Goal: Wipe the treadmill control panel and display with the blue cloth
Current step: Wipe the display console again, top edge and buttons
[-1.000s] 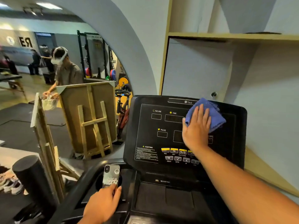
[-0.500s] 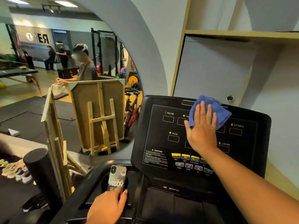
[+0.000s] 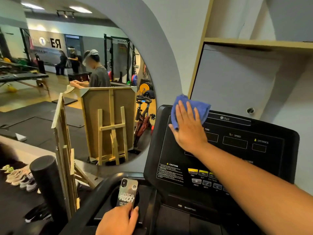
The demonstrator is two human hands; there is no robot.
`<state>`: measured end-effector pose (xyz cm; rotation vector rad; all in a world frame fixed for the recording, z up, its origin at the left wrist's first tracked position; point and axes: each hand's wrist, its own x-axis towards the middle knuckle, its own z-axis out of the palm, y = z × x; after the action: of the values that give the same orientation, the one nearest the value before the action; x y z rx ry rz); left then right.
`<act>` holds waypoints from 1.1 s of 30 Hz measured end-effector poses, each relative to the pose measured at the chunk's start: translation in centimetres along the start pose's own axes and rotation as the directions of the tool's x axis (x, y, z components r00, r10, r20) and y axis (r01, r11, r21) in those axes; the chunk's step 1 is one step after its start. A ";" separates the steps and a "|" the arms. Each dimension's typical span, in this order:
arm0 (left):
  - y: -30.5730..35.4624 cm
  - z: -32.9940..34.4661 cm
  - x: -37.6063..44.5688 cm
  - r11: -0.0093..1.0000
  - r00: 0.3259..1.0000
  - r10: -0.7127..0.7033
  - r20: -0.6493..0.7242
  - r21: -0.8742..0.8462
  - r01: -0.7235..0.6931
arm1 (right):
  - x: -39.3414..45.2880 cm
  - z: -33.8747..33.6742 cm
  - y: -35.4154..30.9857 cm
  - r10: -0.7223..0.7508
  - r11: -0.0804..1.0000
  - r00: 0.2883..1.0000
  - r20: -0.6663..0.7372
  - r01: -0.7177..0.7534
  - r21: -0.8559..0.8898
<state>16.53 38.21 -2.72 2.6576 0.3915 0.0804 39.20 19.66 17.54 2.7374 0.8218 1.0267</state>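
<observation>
The black treadmill control panel (image 3: 237,150) fills the right half of the view, with display windows labelled TIME, SPEED and DISTANCE and yellow buttons lower down. My right hand (image 3: 188,128) lies flat, fingers straight, pressing the folded blue cloth (image 3: 201,107) against the panel's upper left corner. The cloth sticks out above and to the right of my fingers. My left hand (image 3: 116,221) is at the bottom, its fingers curled on the lower end of a phone (image 3: 127,194) that stands in the cup holder left of the console.
A round wall mirror (image 3: 76,82) at left reflects the gym and a person. A wooden easel (image 3: 62,150) and a black foam roller (image 3: 45,180) stand to the left of the treadmill. Shoes (image 3: 18,177) line the floor. A wooden shelf (image 3: 254,43) hangs above the console.
My right hand has slid the cloth left and up across the panel, from its upper middle to its upper left corner. My left hand stays at the phone.
</observation>
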 end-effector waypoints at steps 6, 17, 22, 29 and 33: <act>-0.2 0.1 -0.3 1.000 0.999 0.015 -0.041 0.022 -0.014 | -6.9 3.0 -4.3 -0.535 0.842 0.841 0.079 0.539 -0.037; -0.5 0.7 -0.5 1.000 0.998 -0.012 -0.069 -0.010 0.012 | 0.4 -0.3 -1.8 -0.128 0.991 0.991 0.030 0.126 0.048; -0.7 0.6 -0.8 1.000 0.996 0.016 -0.085 0.011 -0.016 | -9.6 3.1 -5.6 -0.534 0.846 0.837 0.120 0.529 0.072; -0.5 0.2 -1.4 0.998 0.989 0.070 -0.127 0.009 -0.069 | -9.8 2.7 -2.7 -0.709 0.704 0.669 0.224 0.693 0.155; -0.7 0.5 -1.2 0.996 0.990 0.085 -0.112 0.029 -0.083 | -6.6 1.6 -4.9 -0.451 0.891 0.880 0.149 0.435 0.129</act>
<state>15.23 38.24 -3.48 2.7009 0.3182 0.2549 33.90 20.57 11.12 2.4735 1.4062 0.6574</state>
